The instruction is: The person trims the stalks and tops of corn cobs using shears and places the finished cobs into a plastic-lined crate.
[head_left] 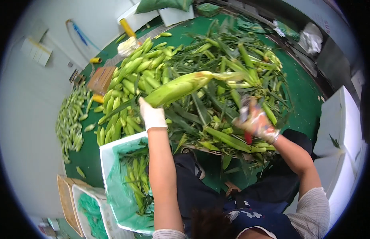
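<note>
My left hand (pixel 153 115), in a white glove, is closed round the thick end of an unhusked ear of corn (pixel 179 88). The ear is held up over the heap, its thin stalk end pointing right. My right hand (pixel 256 122), in a stained patterned glove, is closed round a red-handled tool (pixel 248 138) with a greyish upper part. Motion blurs this tool, so its exact kind is hard to make out. It is above the heap of corn with leaves (pixel 217 115), apart from the held ear.
A white foam box (pixel 109 167) lined with green plastic holds thin green ears by my left forearm. Trimmed ears (pixel 143 69) are piled left of the heap, near a cardboard box (pixel 101 79). More ears (pixel 71 119) lie farther left. White foam boxes (pixel 340 127) stand at right.
</note>
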Motion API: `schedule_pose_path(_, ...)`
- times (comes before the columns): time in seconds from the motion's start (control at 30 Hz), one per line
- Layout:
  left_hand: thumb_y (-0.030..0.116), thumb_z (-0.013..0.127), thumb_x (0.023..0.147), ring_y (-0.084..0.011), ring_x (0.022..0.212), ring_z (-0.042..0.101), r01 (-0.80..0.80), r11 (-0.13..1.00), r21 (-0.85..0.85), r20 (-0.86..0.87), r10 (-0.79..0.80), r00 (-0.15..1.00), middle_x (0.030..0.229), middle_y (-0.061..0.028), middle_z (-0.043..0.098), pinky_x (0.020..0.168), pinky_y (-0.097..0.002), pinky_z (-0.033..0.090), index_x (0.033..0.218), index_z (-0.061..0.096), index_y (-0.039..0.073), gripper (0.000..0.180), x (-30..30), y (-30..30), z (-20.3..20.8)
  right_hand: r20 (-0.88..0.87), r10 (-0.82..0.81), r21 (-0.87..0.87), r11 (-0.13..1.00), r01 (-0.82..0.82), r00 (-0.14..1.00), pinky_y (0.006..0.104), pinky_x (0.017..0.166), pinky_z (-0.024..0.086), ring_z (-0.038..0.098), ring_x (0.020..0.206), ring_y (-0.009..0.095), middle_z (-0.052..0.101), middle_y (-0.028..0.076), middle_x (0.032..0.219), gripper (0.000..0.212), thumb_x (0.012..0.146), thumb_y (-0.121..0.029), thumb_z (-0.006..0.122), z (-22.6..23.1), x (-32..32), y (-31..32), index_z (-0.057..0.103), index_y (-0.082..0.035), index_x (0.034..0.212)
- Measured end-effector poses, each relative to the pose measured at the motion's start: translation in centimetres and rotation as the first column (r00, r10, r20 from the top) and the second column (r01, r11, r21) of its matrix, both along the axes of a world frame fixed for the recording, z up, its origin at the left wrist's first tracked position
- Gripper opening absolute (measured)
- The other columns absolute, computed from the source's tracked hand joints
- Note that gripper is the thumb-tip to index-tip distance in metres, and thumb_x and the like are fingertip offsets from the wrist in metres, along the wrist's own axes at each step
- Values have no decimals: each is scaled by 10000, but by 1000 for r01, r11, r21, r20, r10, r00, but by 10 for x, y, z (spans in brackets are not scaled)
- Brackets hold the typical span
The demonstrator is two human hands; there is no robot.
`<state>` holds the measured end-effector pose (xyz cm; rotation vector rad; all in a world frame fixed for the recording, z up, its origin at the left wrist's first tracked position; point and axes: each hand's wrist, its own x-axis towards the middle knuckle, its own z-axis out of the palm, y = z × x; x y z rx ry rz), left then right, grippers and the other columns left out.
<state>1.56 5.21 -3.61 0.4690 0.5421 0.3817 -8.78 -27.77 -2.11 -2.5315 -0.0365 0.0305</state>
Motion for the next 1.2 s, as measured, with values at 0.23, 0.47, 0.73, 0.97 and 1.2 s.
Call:
schedule_pose_path(0.23,377,385,957,-332,1016,581,25,1000,1,-139,-24,990,1155,-170,566,820,-504,513,1175,478,9,438,-9,-34,3,-109,131,176,978,-111,985,407,919,435,533,1035,416,506,325,1115,948,635,-528,705,-17,4,33,320,133,1196)
schedule_pose_path(0.47,371,355,962,-312,1007,577,-8,976,217,-148,41,988,1160,-170,553,807,-477,515,1155,472,6,429,-18,-61,-26,-275,326,421,886,-192,904,360,898,417,513,989,324,525,244,1071,937,620,-540,741,9,33,16,354,95,1191)
schedule_pose_path(0.73,343,442,937,-320,999,585,-83,963,258,-143,123,982,1179,-169,533,794,-455,522,1213,414,-16,453,-20,-62,-6,-335,418,662,742,-105,844,275,740,397,457,809,142,479,41,841,485,698,-330,741,-3,-2,35,471,-42,979)
schedule_pose_path(0.97,358,389,946,-335,936,616,-3,967,254,-255,70,965,1126,-187,568,748,-461,540,1175,441,-35,457,-20,-53,-3,-215,191,539,841,-46,958,313,717,457,544,791,206,565,128,866,688,627,-397,764,-21,6,37,460,31,1073)
schedule_pose_path(1.2,322,279,937,-352,947,614,77,976,203,-100,-58,993,1095,-200,587,784,-493,537,1165,455,-22,448,-8,-23,-16,49,-35,317,948,18,998,363,747,514,626,839,272,606,168,913,610,683,-386,747,-9,-3,34,438,-1,1042)
